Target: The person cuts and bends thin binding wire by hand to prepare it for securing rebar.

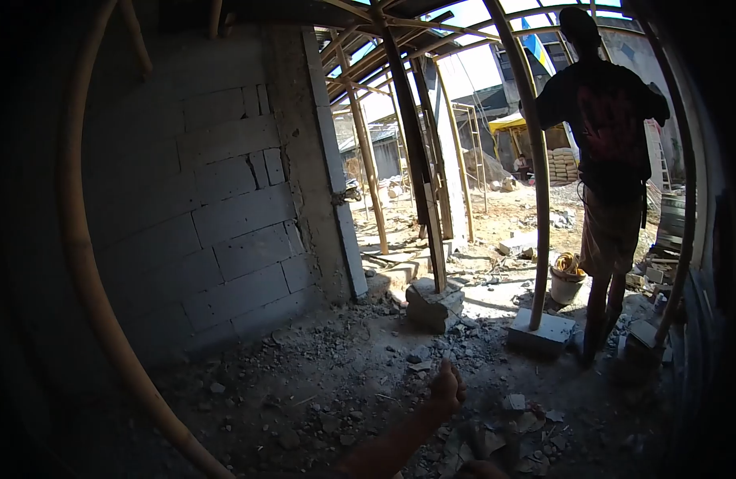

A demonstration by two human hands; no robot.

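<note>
My left hand (446, 387) reaches forward over the rubble-strewn floor, its fingers curled into a fist and the thumb pointing up. Nothing shows in it. At the bottom edge, my right hand (484, 469) is dark, blurred and mostly cut off; I cannot tell what its fingers do. Beyond the left hand, a rough stone block (433, 307) lies under the foot of a wooden post. A pale block (541, 333) farther right carries a bamboo pole (541, 199).
A person (611, 160) stands at the right with their back to me. Near their legs is a bucket (567, 289) with yellow material in it. A grey block wall (240, 203) rises at left, behind a curved pole (85, 239). Broken pieces cover the floor.
</note>
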